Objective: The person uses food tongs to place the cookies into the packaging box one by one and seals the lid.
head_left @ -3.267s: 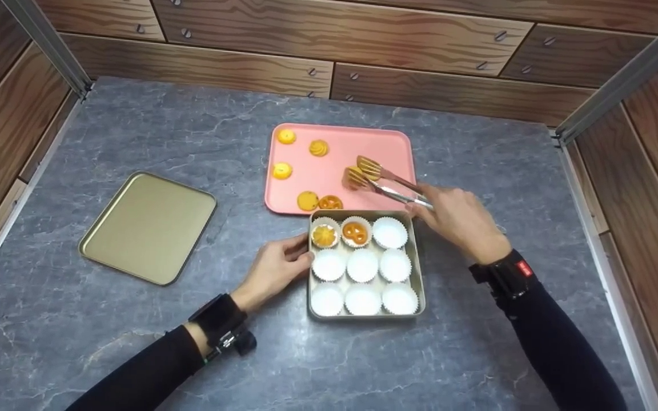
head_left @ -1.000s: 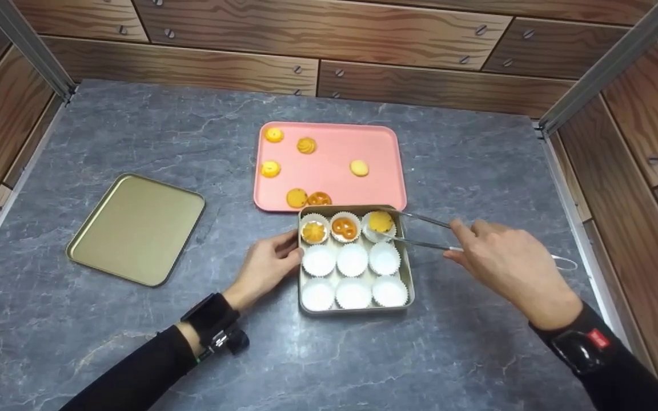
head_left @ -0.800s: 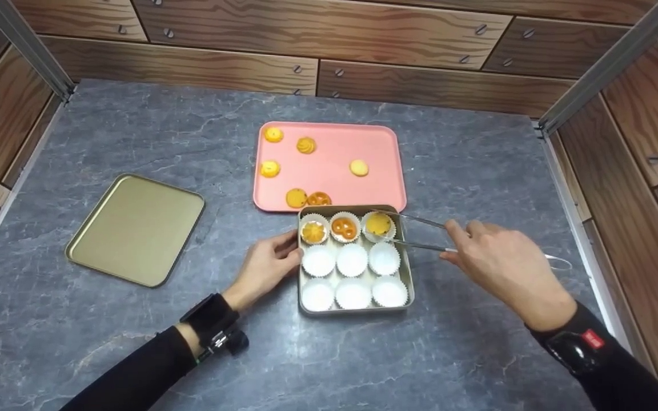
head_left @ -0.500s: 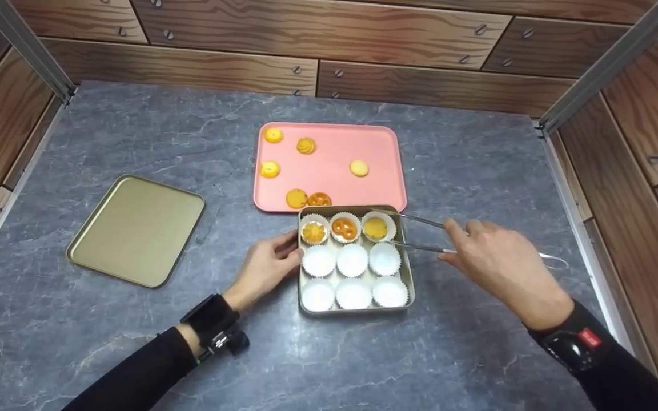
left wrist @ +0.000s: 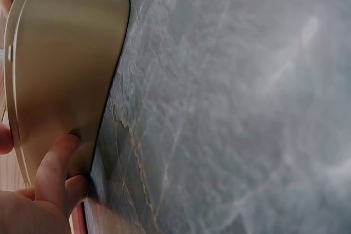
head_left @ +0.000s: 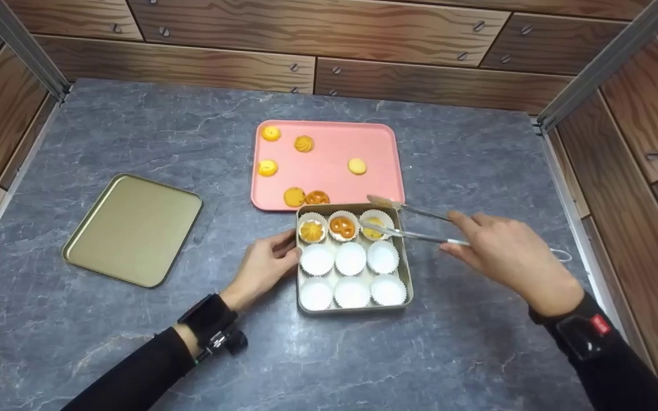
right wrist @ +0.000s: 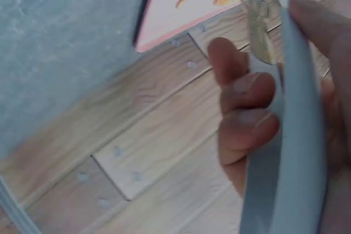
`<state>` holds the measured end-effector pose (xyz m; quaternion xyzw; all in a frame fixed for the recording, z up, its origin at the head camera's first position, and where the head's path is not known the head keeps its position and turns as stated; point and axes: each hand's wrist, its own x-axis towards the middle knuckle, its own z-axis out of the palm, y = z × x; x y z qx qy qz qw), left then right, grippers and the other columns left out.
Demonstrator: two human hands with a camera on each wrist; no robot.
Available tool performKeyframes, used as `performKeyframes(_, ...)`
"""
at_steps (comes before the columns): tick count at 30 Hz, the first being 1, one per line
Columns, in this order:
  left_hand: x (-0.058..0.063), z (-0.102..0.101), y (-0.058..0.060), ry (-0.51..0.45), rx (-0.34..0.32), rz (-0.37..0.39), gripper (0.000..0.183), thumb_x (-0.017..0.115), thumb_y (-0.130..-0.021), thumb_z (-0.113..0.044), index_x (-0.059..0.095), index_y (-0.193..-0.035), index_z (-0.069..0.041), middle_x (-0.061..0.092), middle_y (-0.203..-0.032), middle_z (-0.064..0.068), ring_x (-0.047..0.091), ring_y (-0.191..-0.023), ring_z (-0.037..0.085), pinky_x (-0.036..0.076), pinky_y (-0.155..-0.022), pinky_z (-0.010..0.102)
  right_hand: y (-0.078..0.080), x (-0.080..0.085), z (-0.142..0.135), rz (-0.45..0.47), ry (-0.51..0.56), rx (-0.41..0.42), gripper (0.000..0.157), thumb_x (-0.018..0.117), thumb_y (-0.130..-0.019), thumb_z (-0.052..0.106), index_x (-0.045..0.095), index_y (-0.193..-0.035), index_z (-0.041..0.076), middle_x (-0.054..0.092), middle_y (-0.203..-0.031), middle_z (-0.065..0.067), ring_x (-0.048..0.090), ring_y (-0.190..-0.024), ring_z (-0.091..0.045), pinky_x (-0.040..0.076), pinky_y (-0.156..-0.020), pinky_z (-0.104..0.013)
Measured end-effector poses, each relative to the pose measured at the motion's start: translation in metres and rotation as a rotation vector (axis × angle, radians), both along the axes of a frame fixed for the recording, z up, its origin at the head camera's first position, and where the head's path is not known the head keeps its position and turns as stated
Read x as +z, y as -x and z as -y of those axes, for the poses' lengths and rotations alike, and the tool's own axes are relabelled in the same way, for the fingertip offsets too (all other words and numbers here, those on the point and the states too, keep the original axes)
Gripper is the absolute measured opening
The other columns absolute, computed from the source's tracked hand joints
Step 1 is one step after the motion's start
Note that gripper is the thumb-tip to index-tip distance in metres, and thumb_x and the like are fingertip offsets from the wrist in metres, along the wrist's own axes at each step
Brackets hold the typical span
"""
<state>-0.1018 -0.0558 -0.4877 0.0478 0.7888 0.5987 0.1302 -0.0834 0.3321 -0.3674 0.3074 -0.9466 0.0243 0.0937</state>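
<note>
My right hand (head_left: 506, 254) grips metal tongs (head_left: 423, 236), their ends parted over the far right corner of a gold tin (head_left: 354, 311). A round yellow cookie (head_left: 373, 233) sits in the paper cup there, partly behind one tong end. Beside it in the far row are a pretzel-shaped cookie (head_left: 342, 228) and a flower-shaped cookie (head_left: 312, 230) in cups. The two nearer rows hold bare white paper cups (head_left: 350, 258). My left hand (head_left: 263, 265) rests against the tin's left side; in the left wrist view its fingers (left wrist: 55, 168) touch the tin wall.
Behind the tin lies a pink tray (head_left: 332, 165) with several cookies, among them a pale round cookie (head_left: 357, 166) and a swirl cookie (head_left: 304, 143). A flat gold lid (head_left: 135, 231) lies on the left. Wood-patterned panels (head_left: 232, 63) bound the table.
The tongs carried the round yellow cookie from the pink tray to the tin's far right cup and let it go. Their ends have since lifted and spread. The left hand stays at the tin.
</note>
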Motion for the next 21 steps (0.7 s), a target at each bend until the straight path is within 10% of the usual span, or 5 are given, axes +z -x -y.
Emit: performKeyframes(21,0.002,0.0,-0.001,-0.022,-0.005,0.048,0.057,0.069,-0.096,-0.011,0.05,-0.147,0.003,0.051,-0.151,0.018,0.062,-0.129,0.03,0.055,-0.101,0.027,0.055,-0.037,-0.016,0.055,0.195,-0.248,0.045,0.074,-0.096,0.037,0.066,-0.125,0.004,0.066,-0.079,-0.007,0.054,-0.056,-0.02,0.049,-0.044,-0.035)
